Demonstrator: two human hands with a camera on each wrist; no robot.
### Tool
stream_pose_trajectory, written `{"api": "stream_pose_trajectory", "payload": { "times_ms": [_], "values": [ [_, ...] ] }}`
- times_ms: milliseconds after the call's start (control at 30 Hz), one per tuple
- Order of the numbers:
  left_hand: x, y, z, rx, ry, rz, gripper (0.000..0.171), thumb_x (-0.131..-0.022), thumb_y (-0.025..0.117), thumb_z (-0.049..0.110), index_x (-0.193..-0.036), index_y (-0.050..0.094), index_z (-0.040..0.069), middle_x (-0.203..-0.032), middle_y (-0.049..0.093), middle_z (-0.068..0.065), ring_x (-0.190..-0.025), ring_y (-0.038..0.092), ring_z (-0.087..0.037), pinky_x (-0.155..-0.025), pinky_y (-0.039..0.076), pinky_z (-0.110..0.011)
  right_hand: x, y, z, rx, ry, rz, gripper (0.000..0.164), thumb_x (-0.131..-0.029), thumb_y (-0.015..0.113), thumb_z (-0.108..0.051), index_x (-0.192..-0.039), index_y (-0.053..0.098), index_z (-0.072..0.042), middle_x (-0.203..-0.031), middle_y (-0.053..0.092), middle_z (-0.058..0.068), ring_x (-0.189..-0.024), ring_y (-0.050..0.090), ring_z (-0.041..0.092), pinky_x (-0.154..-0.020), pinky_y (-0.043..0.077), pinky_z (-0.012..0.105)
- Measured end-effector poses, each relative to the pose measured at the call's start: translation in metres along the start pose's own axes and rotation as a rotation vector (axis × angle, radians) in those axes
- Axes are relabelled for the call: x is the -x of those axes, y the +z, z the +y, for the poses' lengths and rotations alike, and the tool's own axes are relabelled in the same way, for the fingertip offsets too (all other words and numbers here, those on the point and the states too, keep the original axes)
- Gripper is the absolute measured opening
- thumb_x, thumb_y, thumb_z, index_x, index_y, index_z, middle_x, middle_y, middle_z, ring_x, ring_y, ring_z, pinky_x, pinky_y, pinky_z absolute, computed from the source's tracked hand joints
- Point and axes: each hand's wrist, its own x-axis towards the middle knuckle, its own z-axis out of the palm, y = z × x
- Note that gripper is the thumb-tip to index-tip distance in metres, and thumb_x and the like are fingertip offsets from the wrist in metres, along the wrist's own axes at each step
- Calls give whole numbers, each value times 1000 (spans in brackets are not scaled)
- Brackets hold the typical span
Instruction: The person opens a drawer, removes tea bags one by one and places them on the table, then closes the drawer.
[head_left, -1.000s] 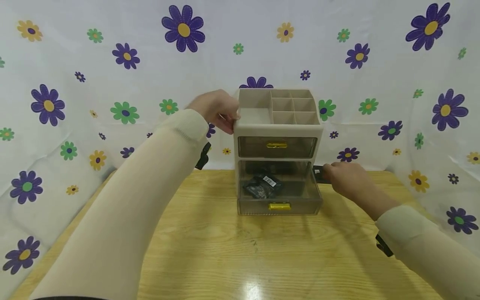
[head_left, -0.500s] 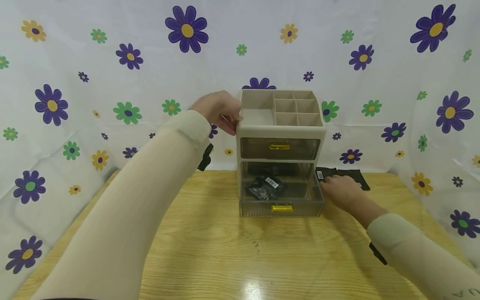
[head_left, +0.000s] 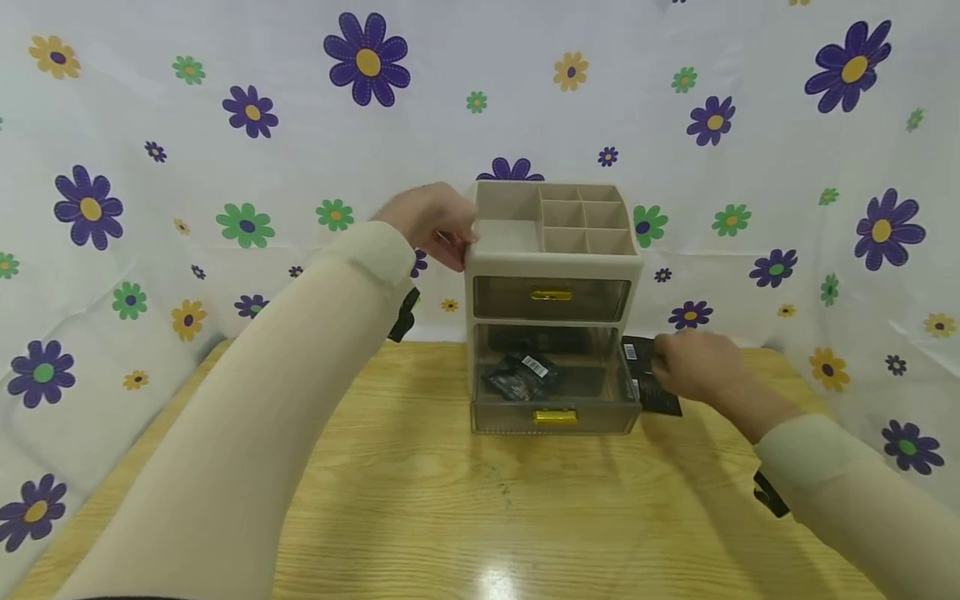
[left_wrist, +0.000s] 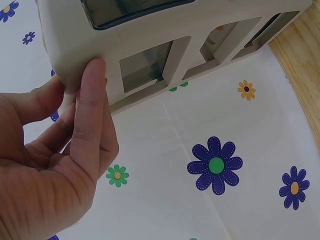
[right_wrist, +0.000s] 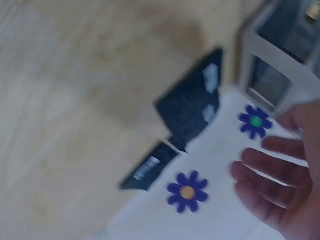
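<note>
A beige desktop organizer stands on the table, its smoky lower drawer pulled out and the upper drawer closed. Thumb and fingers of my left hand pinch the organizer's upper left corner; the left wrist view shows the fingers along its side. Inside the lower drawer lies a black packet with a white barcode label. Flat black packets lie right of the drawer. My right hand is over them in the head view; its fingers are spread and hold nothing in the right wrist view.
The organizer's top has one large compartment and several small ones. Wooden tabletop extends in front. A white flowered cloth hangs behind and along both sides.
My right hand dips beside the drawer, then rises back up. The packets to the right of the organizer have changed position, one now extending toward the front. My left hand keeps its grip.
</note>
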Motion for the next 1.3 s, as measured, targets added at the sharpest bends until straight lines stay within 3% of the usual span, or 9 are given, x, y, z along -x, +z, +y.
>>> {"api": "stream_pose_trajectory", "payload": {
  "times_ms": [167,333,467,600,700,933,1033,1167,1300],
  "values": [
    [2,-5,-2,-1,3,9,28,-103,45,8,-128,49,-3,-115,57,-18,-98,64,-28,-83,63,-32,1,-33,-9,-38,-20,333,13,-88,57,-14,-78,62,-7,-63,56,3,-55,49,18,-43,42,34],
    [4,-5,-2,-12,5,16,28,-103,46,9,-128,50,-2,-115,58,-19,-98,64,-28,-85,62,-33,1,-48,-26,-13,-372,768,9,-83,60,-10,-79,65,-4,-63,62,6,-51,55,18,-41,48,33],
    [4,-6,-2,-28,7,20,29,-104,46,10,-129,50,-2,-115,58,-18,-97,65,-28,-85,62,-33,-6,-56,-51,-62,-643,855,4,-80,67,-7,-81,68,-3,-68,66,6,-54,60,17,-44,51,31],
    [4,-6,-4,-24,8,18,29,-104,45,10,-130,50,-2,-115,57,-18,-97,64,-28,-84,62,-32,-12,-54,-80,-120,-764,753,12,-77,81,-8,-86,71,-6,-76,70,3,-64,66,14,-52,56,27],
    [4,-4,-7,-15,0,10,30,-104,45,9,-131,50,-2,-115,57,-19,-97,64,-29,-86,62,-34,-15,-47,-99,-104,-767,607,16,-79,83,-11,-92,72,-9,-83,73,1,-75,70,14,-63,61,28],
    [3,-1,-11,-10,1,14,28,-103,46,9,-129,50,-2,-116,57,-19,-96,64,-29,-82,63,-33,-35,-41,-128,-204,-609,-9,51,-76,87,-9,-123,68,-11,-127,68,5,-121,62,23,-105,52,40],
    [3,0,-8,-9,14,14,26,-103,46,9,-127,51,-2,-114,57,-19,-95,64,-28,-80,63,-32,-47,-42,-131,-232,-594,-162,64,-76,87,-9,-134,61,-13,-138,61,5,-130,56,25,-111,47,41],
    [2,0,-5,-4,28,8,26,-103,46,9,-126,50,-3,-112,56,-18,-96,64,-28,-80,63,-32,-56,-46,-131,-203,-583,-281,65,-78,84,-9,-138,60,-18,-143,58,4,-127,57,22,-107,50,41],
    [-1,-2,-4,5,18,-3,26,-103,46,9,-127,50,-2,-113,56,-18,-96,64,-29,-80,63,-32,-59,-43,-134,-164,-559,-292,56,-83,79,-11,-136,62,-21,-136,63,4,-111,64,15,-100,55,38]
  ]
}}
